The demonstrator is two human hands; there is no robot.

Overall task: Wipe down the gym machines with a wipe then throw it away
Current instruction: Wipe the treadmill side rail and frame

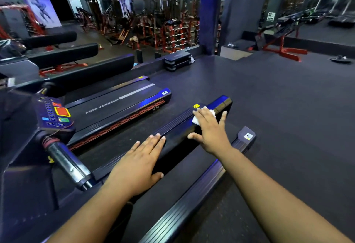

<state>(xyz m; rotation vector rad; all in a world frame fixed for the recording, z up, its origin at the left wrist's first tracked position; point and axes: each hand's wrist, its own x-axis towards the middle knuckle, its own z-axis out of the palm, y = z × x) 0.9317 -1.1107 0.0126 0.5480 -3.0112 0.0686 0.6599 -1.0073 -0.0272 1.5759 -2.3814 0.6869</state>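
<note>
Dim gym, dark rubber floor [278, 92], red racks in the back. Right hand [210, 129] lies flat, fingers spread, pressing a white wipe [197, 118] onto the treadmill's left side rail [172, 129], near its far end. Left hand [138, 163] rests flat on the same rail, nearer, holding nothing.

Premises: a commercial gym, evidenced by treadmills [123, 104], red weight machines [153, 27], barbell racks [178, 33] and rubber flooring [278, 92].
</note>
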